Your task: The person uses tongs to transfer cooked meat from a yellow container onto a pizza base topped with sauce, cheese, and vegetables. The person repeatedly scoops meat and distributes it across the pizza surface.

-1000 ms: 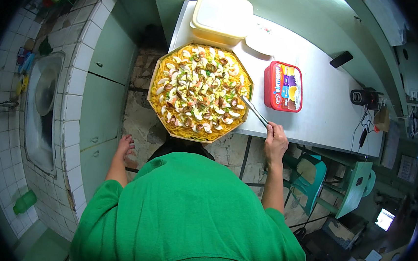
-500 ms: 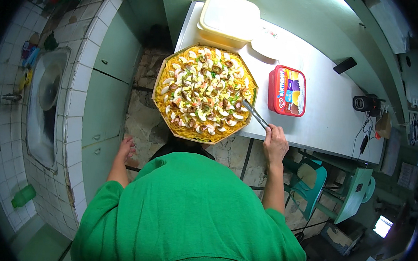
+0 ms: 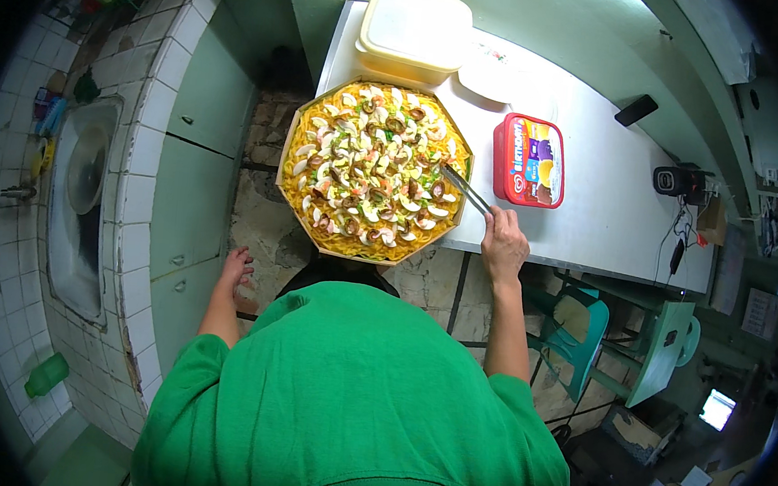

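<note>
An octagonal tray (image 3: 294, 201) of yellow noodles (image 3: 326, 231) stands at the near left end of the white table. White slices, brown mushroom-like pieces and green bits cover the noodles. My right hand (image 3: 504, 245) grips a pair of metal tongs (image 3: 473, 195) by the near end. The tips of the tongs rest on the toppings at the tray's right side. My left hand (image 3: 237, 268) hangs free beside my body, near the green cabinet, its fingers apart and holding nothing.
Behind the tray sits a lidded yellow tub (image 3: 415, 30), with a white plate (image 3: 487, 75) beside it. A red ice cream tub (image 3: 530, 161) stands to the right. Farther right are a phone (image 3: 635, 110) and a teal chair (image 3: 574, 323). A sink (image 3: 81, 210) lies left.
My right hand and the tongs have moved slightly left and up, the tips now a little farther in over the toppings. The whole view has shifted slightly. My left hand stays low.
</note>
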Demonstrator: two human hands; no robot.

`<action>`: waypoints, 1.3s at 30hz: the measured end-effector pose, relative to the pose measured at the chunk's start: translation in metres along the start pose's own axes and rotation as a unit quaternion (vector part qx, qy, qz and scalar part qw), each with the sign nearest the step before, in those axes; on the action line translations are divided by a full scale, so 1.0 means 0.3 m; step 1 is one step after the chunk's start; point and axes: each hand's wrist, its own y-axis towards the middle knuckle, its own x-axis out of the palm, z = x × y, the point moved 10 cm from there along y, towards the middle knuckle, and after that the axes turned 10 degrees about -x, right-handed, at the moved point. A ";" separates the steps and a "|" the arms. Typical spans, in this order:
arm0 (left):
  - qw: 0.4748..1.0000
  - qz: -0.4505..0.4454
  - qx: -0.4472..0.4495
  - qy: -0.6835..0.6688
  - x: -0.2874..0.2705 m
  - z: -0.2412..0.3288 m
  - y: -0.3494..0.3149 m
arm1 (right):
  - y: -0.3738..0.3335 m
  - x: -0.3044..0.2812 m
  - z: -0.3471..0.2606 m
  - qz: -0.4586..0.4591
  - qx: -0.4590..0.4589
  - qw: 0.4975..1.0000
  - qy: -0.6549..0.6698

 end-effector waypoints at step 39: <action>0.586 0.283 0.760 -0.001 0.223 1.596 -1.066 | -0.097 -0.026 0.079 0.088 0.159 0.944 0.275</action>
